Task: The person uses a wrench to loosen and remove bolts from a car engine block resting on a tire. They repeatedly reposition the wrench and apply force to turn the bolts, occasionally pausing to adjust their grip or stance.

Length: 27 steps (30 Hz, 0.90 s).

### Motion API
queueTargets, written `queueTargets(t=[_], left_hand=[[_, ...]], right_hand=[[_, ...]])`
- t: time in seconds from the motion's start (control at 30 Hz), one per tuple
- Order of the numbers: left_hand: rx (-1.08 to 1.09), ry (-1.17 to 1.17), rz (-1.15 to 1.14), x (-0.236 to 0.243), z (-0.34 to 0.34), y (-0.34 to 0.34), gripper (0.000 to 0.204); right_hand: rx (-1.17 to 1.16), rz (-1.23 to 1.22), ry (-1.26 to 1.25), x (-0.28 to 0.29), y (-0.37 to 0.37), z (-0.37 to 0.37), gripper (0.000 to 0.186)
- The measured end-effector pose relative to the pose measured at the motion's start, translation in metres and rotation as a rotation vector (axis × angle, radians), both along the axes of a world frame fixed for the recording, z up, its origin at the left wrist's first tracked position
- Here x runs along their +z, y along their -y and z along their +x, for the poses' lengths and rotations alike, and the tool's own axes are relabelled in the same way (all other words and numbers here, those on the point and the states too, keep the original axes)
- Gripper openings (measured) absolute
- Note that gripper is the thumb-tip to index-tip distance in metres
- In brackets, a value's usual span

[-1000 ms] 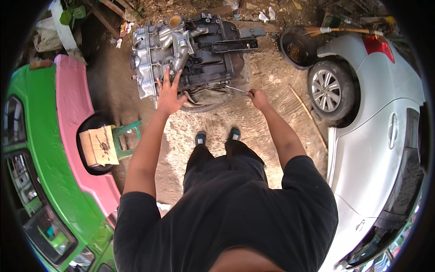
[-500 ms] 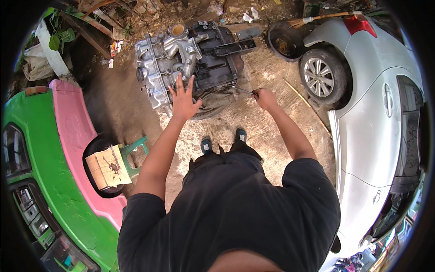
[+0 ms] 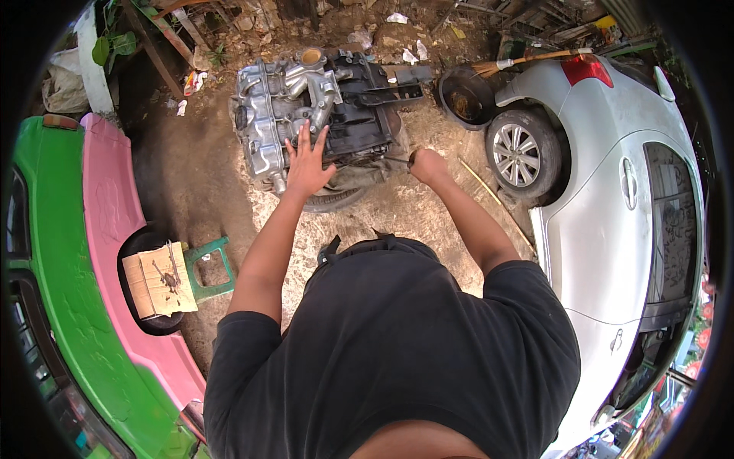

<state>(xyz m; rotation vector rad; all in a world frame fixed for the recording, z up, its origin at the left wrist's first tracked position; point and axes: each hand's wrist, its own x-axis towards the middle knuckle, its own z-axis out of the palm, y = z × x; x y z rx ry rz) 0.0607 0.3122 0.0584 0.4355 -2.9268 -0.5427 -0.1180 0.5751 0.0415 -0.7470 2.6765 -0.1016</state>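
Observation:
An engine (image 3: 262, 126) with silver castings and a dark cover (image 3: 359, 115) rests on a tire (image 3: 336, 202) laid flat, with some greyish cloth-like material between. My left hand (image 3: 309, 170) lies spread on the engine's near side, fingers pointing away from me. To its right, my right hand (image 3: 430, 166) is closed round the end of a thin metal hand tool (image 3: 396, 159). The tool's shaft runs left to the engine's near right corner. Its exact kind and what its tip meets are too small to make out.
On the left, a green and pink vehicle (image 3: 111, 176) stands beside a green stool (image 3: 210, 268) and cardboard with tools (image 3: 159, 280). A silver car (image 3: 589, 206) is at the right. Beyond its wheel sit a black tub (image 3: 465, 98) and a broom (image 3: 527, 59); a stick (image 3: 497, 200) lies nearby.
The view has shifted, and my feet are now hidden by my body. My right hand and the tool sit slightly closer to the engine. My left hand stays spread on it.

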Motion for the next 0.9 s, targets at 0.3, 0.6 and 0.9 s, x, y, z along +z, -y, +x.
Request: queueTargets(t=[0.3, 0.6, 0.9], left_hand=[[0.013, 0.019, -0.012, -0.001, 0.0, 0.0, 0.095], [0.003, 0.072, -0.022, 0.001, -0.001, 0.001, 0.096], [-0.028, 0.043, 0.035, 0.002, 0.0, 0.004, 0.093]], right_hand=[[-0.048, -0.029, -0.025, -0.003, 0.007, 0.001, 0.026], [-0.042, -0.027, -0.07, 0.011, 0.017, 0.006, 0.024], [0.02, 0.037, -0.091, 0.038, 0.058, 0.007, 0.023]])
